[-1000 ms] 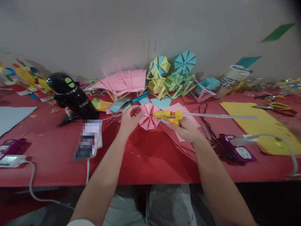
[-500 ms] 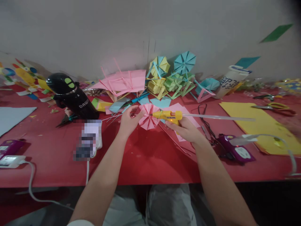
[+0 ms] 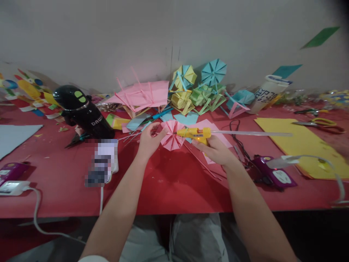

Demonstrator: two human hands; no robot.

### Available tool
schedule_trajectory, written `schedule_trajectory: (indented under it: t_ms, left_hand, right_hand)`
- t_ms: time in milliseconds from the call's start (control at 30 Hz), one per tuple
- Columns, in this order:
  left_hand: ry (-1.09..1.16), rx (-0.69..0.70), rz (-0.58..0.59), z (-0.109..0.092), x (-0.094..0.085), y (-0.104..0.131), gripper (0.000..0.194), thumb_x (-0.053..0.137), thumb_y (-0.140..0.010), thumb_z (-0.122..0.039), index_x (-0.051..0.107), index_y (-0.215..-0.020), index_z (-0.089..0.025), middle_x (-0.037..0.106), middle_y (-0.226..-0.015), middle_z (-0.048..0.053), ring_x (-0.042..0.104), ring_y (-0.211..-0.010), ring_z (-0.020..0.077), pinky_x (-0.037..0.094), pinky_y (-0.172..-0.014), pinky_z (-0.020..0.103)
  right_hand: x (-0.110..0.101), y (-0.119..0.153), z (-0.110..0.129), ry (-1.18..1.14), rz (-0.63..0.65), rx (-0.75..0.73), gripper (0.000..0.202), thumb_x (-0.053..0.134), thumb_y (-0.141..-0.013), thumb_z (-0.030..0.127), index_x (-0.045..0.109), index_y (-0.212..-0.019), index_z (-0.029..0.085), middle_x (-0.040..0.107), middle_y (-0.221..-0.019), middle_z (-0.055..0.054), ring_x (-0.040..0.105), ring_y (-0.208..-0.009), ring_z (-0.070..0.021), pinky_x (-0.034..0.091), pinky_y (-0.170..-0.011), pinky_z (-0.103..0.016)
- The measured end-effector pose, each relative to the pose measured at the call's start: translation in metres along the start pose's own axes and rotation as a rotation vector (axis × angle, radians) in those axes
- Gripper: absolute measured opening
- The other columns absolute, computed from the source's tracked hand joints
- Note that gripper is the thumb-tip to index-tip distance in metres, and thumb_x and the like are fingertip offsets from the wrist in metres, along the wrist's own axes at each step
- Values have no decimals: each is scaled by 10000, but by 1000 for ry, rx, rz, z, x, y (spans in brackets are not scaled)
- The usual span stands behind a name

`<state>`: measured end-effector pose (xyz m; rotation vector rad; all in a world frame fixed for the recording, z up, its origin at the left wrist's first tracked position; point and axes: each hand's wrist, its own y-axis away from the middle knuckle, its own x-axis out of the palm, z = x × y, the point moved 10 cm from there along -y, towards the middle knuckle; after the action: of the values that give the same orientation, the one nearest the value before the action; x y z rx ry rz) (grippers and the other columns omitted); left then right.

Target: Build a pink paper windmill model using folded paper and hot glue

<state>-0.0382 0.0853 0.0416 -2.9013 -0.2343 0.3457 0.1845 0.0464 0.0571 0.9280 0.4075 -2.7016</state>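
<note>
My left hand (image 3: 149,140) pinches the left edge of a pleated pink paper rosette (image 3: 172,140), held up over the red table. In my right hand (image 3: 215,149) is a yellow hot glue gun (image 3: 195,133), its nozzle pointing left at the rosette's middle. Whether the nozzle touches the paper I cannot tell. A long clear glue stick (image 3: 251,134) sticks out of the gun's back to the right. Under and beside my right hand lie pink paper sheets (image 3: 218,133) and thin pink strips (image 3: 203,162).
Folded paper pieces (image 3: 214,72) and a pink paper model (image 3: 147,94) stand along the wall. At left are a black bottle (image 3: 87,116) and a phone (image 3: 105,160). Right of my hand are a purple power strip (image 3: 275,173), yellow paper (image 3: 305,145) and scissors (image 3: 319,123).
The back end of the glue stick sits slightly further left and higher, nearer the gun. Both hands and the rosette hold nearly the same place.
</note>
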Motion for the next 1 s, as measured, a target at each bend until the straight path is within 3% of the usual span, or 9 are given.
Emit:
schedule_trajectory:
  t_ms: [567,733,1000]
  left_hand:
    - [-82,-31,-20,6,-3,-1,513,748,-716,-509,672,-1083,-158,667,-1088,113,602,-976,216,481,-871,356]
    - [-68,-62,-25,11,-4,-1,438,751,-697,-444,648,-1023,-171,668,-1058,93,620,-965,211,478,-869,354]
    - [-27,-128,-82,17,-8,-1,391,759,-679,-445,626,-923,-171,675,-1028,89,633,-972,220,477,-892,369]
  right_hand:
    - [0,1,0,-20,5,22,458,481,-896,620,573,-805,180,379,-596,31,341,-564,-122,293,-519,-268]
    - [0,1,1,-22,-15,1,443,486,-903,605,580,-805,183,415,-615,21,360,-576,-126,308,-524,-268]
    - [1,0,3,-98,-18,-21,448,505,-916,560,654,-1031,153,475,-657,17,397,-581,-129,341,-554,-272]
